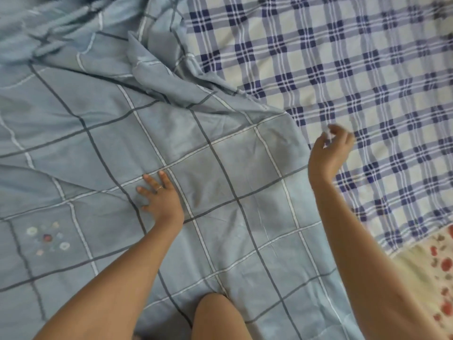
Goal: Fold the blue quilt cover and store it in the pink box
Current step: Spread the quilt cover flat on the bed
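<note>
Plaid sheet point(343, 69) beside blue quilt cover point(171, 143)

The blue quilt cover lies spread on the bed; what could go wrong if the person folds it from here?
The blue quilt cover is bunched at its far part, so creases may get folded in. The knee rests on it and could pin it when an edge is lifted. Only the left hand presses it, so it may shift.

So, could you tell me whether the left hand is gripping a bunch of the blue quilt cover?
No, the left hand lies flat with its fingers spread on the blue quilt cover.
</note>
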